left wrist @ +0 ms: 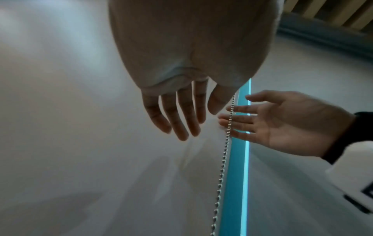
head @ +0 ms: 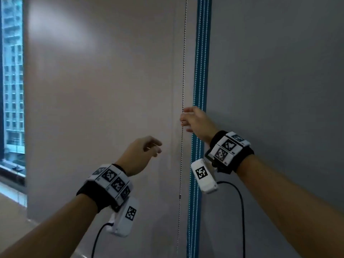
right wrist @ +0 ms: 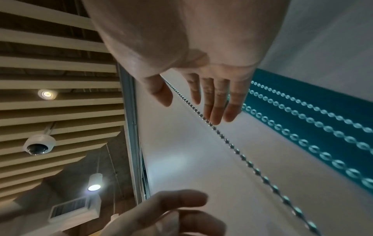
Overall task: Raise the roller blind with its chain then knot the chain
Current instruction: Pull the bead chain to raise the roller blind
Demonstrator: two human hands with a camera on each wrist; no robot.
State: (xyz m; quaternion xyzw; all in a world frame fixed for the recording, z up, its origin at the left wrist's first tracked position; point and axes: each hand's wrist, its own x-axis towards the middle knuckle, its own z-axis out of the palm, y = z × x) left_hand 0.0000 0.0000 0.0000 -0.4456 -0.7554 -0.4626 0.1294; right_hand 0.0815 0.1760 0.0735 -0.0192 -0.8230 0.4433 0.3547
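Your right hand (head: 196, 121) reaches the bead chain (head: 183, 75), fingers spread and gripping nothing; your left hand (head: 141, 153) hangs relaxed and empty nearby. The roller blind (head: 100, 90) looks lowered; raising and knotting remain.

The chain (head: 183, 75) at the frame's centre looks like small metal beads with a dull silvery shine, while the paler bead chains (head: 198, 71) to its right look glossy, perhaps plastic. The roller blind (head: 100, 90) filling the left half looks smooth and matt. The wrist straps (head: 242, 157) at lower right look like black cloth.
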